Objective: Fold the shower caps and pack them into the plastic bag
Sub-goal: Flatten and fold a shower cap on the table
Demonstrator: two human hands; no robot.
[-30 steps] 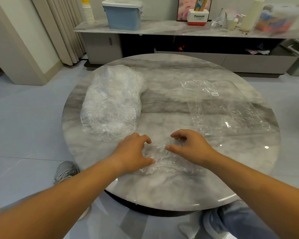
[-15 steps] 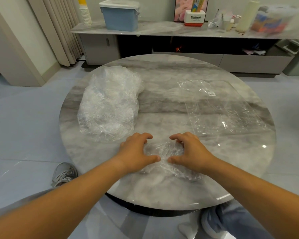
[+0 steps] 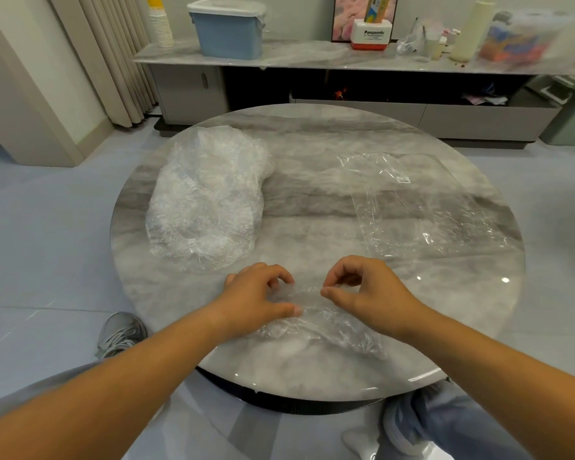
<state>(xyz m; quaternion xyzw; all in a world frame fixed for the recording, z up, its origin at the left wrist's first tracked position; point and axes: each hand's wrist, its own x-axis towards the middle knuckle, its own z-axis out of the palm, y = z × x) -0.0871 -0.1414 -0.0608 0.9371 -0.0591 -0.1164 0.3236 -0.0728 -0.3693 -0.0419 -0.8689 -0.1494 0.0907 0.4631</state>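
Note:
One clear, crinkled shower cap (image 3: 316, 322) lies bunched on the near part of the round marble table (image 3: 312, 144). My left hand (image 3: 256, 297) holds its left side with curled fingers and the thumb laid along the plastic. My right hand (image 3: 365, 293) pinches the cap's upper edge between thumb and fingertips. A heap of clear shower caps (image 3: 206, 197) sits at the table's left. At the right, the flat transparent plastic bag (image 3: 422, 207) with a small white label lies with nothing visible in it.
Beyond the table runs a low marble-topped cabinet (image 3: 312, 58) carrying a blue lidded box (image 3: 228, 28), paper cups, a Panasonic box and clutter. Curtains hang at the back left. My shoes and knees show under the table's near edge.
My hands have worked the cap's plastic: the right hand lifted from resting flat-curled on it to pinching its upper edge, while the left stayed on the left side.

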